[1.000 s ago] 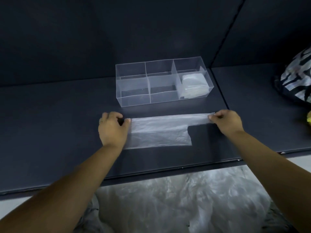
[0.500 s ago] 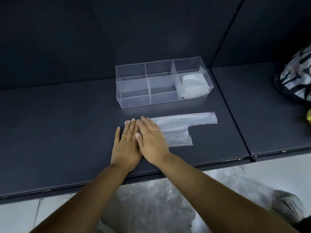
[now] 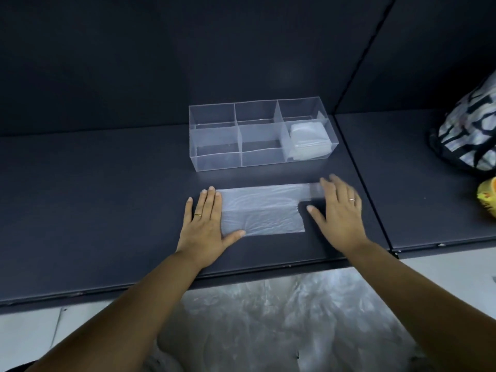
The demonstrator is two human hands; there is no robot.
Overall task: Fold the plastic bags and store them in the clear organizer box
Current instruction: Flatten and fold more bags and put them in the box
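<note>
A dark desk (image 3: 107, 210) is shown, with a heap of loose plastic bags (image 3: 268, 318) below its near edge and the clear organizer box (image 3: 214, 163) set just beyond the fingers (image 3: 212, 202). A plastic bag (image 3: 263, 210) is spread flat between the hands: its left end is pressed by the left hand (image 3: 205, 229), fingers straight, and its narrow right strip is covered by the right hand (image 3: 339, 213) (blurred, fingers spread open). A folded bag (image 3: 308, 142) is kept in the box's right-end compartment, beyond the right fingers.

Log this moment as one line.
left hand: flat on plastic bag, left end | right hand: open, at handle end | organizer box: folded bags, right front compartment
</note>
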